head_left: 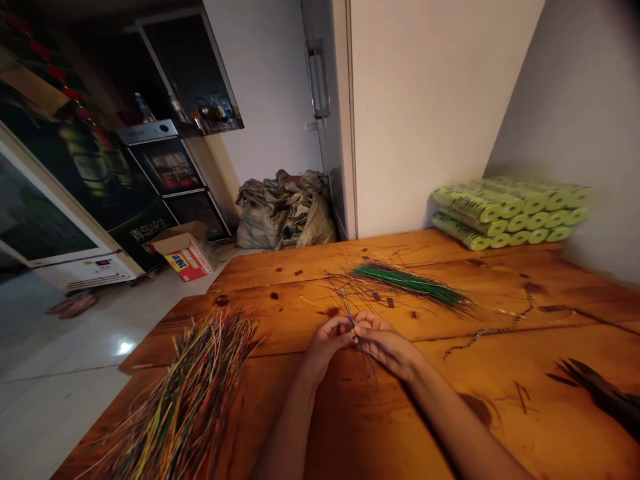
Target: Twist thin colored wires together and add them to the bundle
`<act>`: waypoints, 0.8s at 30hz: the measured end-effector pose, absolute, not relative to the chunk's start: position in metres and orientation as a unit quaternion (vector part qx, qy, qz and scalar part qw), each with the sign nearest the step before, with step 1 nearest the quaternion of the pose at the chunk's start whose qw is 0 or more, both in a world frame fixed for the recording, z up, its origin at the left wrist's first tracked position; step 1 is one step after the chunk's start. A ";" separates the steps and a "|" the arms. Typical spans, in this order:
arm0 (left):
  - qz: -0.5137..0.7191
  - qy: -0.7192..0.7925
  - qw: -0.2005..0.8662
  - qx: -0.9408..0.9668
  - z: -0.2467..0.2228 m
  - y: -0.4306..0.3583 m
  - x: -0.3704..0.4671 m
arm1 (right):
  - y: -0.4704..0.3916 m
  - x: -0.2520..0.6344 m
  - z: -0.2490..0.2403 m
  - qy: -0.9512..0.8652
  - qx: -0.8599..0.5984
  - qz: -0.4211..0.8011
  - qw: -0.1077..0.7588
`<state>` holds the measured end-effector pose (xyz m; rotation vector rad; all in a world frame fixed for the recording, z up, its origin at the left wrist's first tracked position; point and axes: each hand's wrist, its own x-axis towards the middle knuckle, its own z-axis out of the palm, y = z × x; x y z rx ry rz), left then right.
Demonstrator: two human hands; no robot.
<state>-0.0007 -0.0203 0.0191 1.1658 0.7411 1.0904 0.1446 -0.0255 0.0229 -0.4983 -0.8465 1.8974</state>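
Bare bench (280, 380) opens left of the left hand (331, 337); beyond it, the multicoloured strand pile (200, 387) blocks passage.

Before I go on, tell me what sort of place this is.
Probably the front room of a small eatery or shop: a glass-doored display fridge with bottle graphics on its side, a glass-fronted cabinet by a hatch-like opening, and a big wooden table.

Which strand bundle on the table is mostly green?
The slim bundle beyond the right hand; its strands are mainly green, whereas the bigger bundle at left mixes yellow, orange and dark ones.
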 end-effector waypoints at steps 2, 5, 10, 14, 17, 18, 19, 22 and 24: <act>0.480 0.319 0.629 0.521 0.022 -0.022 0.000 | -0.027 0.143 0.024 -0.340 -0.203 0.780 0.484; 0.491 0.328 0.607 0.531 0.023 -0.022 0.000 | -0.028 0.140 0.025 -0.334 -0.216 0.775 0.491; 0.518 0.365 0.584 0.507 0.017 -0.019 0.001 | -0.026 0.140 0.022 -0.352 -0.230 0.754 0.504; 0.536 0.388 0.560 0.499 0.015 -0.017 0.002 | -0.025 0.141 0.019 -0.356 -0.241 0.743 0.513; 0.559 0.392 0.533 0.500 0.014 -0.017 0.003 | -0.025 0.139 0.018 -0.367 -0.253 0.719 0.533; 0.568 0.391 0.525 0.499 0.014 -0.016 0.004 | -0.025 0.137 0.018 -0.372 -0.260 0.707 0.542; 0.575 0.389 0.518 0.500 0.014 -0.016 0.004 | -0.025 0.136 0.018 -0.379 -0.268 0.695 0.550; 0.580 0.381 0.501 0.516 0.015 -0.015 0.004 | -0.024 0.132 0.017 -0.401 -0.283 0.664 0.564; 0.571 0.387 0.476 0.546 0.016 -0.014 0.003 | -0.023 0.131 0.017 -0.416 -0.286 0.650 0.567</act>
